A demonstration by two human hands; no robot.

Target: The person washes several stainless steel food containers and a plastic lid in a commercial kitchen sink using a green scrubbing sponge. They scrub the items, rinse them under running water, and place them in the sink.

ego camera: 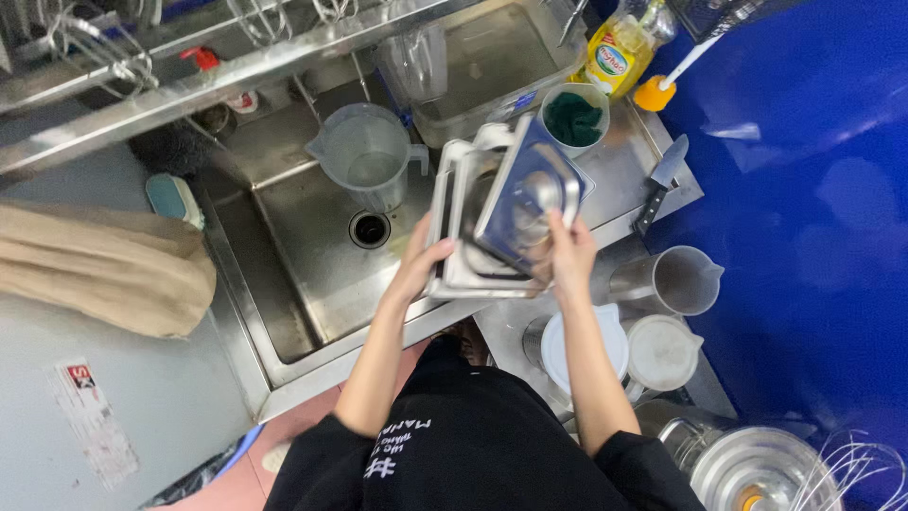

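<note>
Steel lid (527, 194) gripped by right hand (567, 255), left hand (421, 265) holding steel pan (454, 237), above sink (284, 237)

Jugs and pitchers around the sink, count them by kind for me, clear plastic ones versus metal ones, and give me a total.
Clear plastic measuring jug: 1, the clear jug standing in the sink.
Metal pitchers: 2, an open steel pitcher and a lidded steel pitcher on the counter.
Total: 3.
</note>
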